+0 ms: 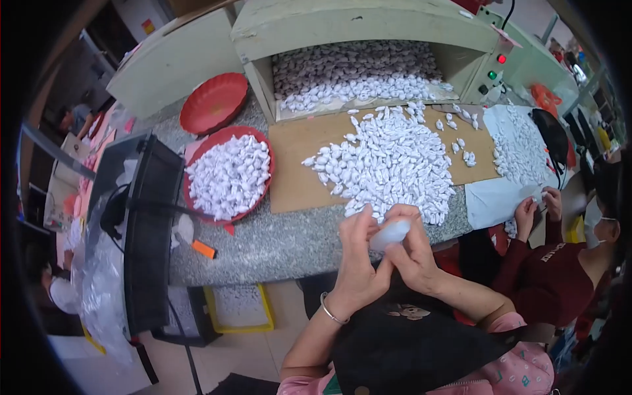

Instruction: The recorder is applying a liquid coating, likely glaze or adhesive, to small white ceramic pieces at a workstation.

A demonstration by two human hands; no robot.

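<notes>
Over the counter's front edge, my left hand (361,260) and my right hand (413,249) are brought together. Both grip a smooth, translucent white piece (390,235), rounded and about palm-sized; its exact kind does not show. The left fingers curl along one side of it, and the right thumb and fingers close on the other. Just beyond the fingertips spreads a heap of small white bulb-shaped pieces (395,158), lying on a tan board (293,187). A red basin (270,172) heaped with similar white pieces stands left of the board.
Behind the board, an open-fronted pale cabinet (368,23) holds many more pieces. Another red basin (214,105), a black crate (155,217) and a small orange item (204,249) are leftward. At right, a co-worker's hands (536,209) work by a white sheet (484,204) bearing pieces.
</notes>
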